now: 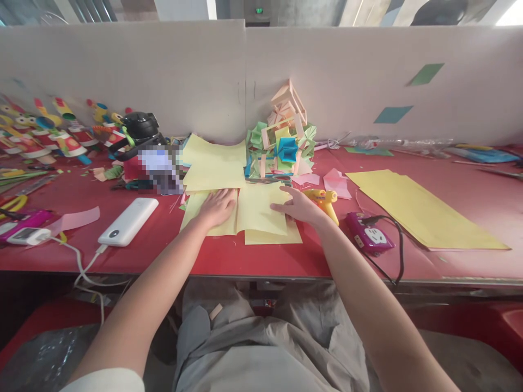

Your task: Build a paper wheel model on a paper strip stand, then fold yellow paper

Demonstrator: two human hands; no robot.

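A creased pale yellow sheet of paper (261,209) lies in front of me, its right half slightly raised over another yellow sheet (273,238). My left hand (219,208) rests flat on the left part, fingers stretched out together. At the right edge is my right hand (298,204), thumb and forefinger spread apart over the paper; its other fingers are partly hidden. Just behind, one more pale yellow sheet (214,163) lies with a curved far edge. Beside my right hand sits a yellow glue gun (327,200), partly covered by the hand.
Folded paper models (286,141) stand against the partition. A white power bank (128,222) with a cable lies left, near a black-lidded container (141,128) and several toy figures (67,133). Rightward are a purple power socket (371,234) and stacked yellow sheets (425,209).
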